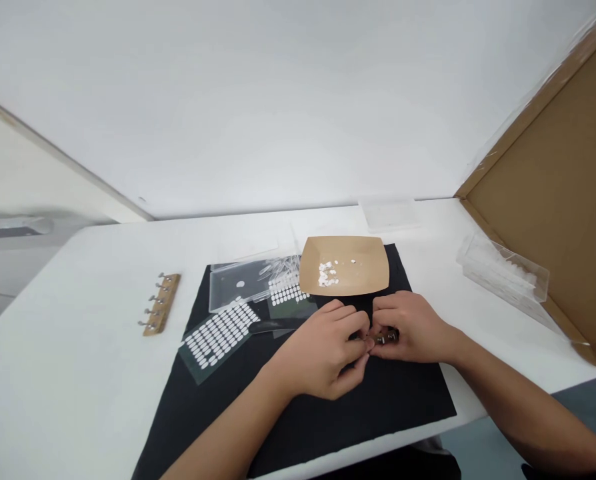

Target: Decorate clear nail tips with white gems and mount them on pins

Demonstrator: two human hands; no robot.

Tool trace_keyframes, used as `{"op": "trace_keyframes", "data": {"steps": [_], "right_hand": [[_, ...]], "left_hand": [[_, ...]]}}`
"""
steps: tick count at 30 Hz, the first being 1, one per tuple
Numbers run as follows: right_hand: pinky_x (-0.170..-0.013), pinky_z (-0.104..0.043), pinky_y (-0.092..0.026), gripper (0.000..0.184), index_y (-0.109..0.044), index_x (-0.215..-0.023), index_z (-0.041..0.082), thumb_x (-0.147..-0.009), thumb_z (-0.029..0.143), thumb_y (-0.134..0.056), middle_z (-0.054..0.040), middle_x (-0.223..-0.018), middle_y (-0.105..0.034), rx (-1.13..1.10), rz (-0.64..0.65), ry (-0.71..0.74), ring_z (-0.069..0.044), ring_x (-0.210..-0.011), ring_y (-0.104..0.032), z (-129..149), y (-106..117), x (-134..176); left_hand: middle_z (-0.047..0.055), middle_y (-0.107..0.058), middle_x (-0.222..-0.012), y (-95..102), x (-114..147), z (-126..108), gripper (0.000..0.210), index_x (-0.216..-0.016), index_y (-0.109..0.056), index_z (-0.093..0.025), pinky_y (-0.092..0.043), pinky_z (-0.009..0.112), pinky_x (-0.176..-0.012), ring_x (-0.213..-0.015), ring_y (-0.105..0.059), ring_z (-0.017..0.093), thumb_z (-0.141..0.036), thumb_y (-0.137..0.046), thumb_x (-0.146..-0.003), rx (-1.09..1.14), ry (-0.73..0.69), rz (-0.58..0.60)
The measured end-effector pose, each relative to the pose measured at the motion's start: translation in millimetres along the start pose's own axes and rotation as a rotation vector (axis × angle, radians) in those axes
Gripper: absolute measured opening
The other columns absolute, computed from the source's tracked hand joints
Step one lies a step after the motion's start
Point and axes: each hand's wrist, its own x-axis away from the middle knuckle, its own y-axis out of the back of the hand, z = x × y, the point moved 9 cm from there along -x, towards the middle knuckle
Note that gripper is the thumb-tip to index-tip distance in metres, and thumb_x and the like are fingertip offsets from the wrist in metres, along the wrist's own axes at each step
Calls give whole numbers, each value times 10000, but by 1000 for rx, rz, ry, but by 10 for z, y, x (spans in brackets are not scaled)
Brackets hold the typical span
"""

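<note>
Over the black mat (398, 400), my two hands meet just in front of the brown paper tray (345, 290). My right hand (411, 327) is closed around a small dark brown block with shiny metal bits (391, 336), mostly covered by the fingers. Beside it, my left hand (331, 347) is closed in a pinch at the block's left end. Whatever lies between those fingertips is hidden. White scraps (327, 272) lie in the tray. To the left are a sheet of white oval stickers (221, 333) and a second sticker sheet (287, 291).
A wooden strip with several metal pegs (161, 305) lies on the white table (78, 373). A transparent plastic box (235, 283) holds thin transparent pieces. Another transparent box (505, 270) stands right, by a large cardboard panel (553, 180). A transparent lid (389, 215) rests near the wall.
</note>
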Motion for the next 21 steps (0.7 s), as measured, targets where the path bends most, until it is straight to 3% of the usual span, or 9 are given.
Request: {"op": "trace_keyframes", "data": {"steps": [4, 7, 9, 13, 17, 21], "right_hand": [[-640, -279, -351, 236, -682, -813, 218, -862, 375, -851, 38, -778, -650, 43, 4, 2, -124, -696, -597, 14, 1, 4], [-668, -292, -354, 254, -699, -862, 225, -839, 414, -868, 27, -801, -667, 75, 9, 18, -143, -719, -606, 28, 14, 5], [-689, -298, -363, 305, -712, -916, 231, -820, 468, -879, 21, -834, -683, 77, 19, 39, -151, -742, -620, 43, 23, 6], [-687, -298, -376, 392, -720, -1000, 226, -843, 565, -838, 7, -863, -693, 39, -32, 81, -155, -748, -629, 106, 115, 0], [-689, -301, -377, 187, -725, -1003, 225, -965, 408, -733, -1, -848, -684, 38, -139, 156, -151, -751, -622, 337, 181, -40], [-698, -324, -353, 110, -719, -1022, 216, -1031, 291, -639, -18, -923, -704, 180, -74, 250, -158, -812, -625, 737, -71, -186]], "left_hand": [[67, -676, -918, 145, 73, 106, 167, -990, -735, -196, -462, 364, -707, -769, -629, 183, -178, -569, -981, 70, -4, -128], [84, -713, -957, 361, 192, 302, 247, -1164, -706, -187, -523, 356, -769, -880, -675, 209, -145, -505, -1027, 69, 78, -307], [83, -732, -958, 470, 288, 447, 257, -1176, -676, -178, -545, 357, -819, -918, -693, 215, -131, -459, -1046, -7, 159, -396], [37, -714, -848, 502, 402, 662, 243, -1173, -626, -177, -516, 318, -717, -740, -671, 188, -140, -420, -1050, -165, 271, -370], [43, -704, -846, 543, 493, 883, 213, -1013, -611, -189, -479, 317, -674, -681, -650, 191, -135, -405, -1017, -168, 473, -338], [34, -668, -840, 632, 547, 953, 170, -929, -564, -207, -446, 299, -635, -638, -609, 177, -96, -438, -956, -119, 548, -399]]}}
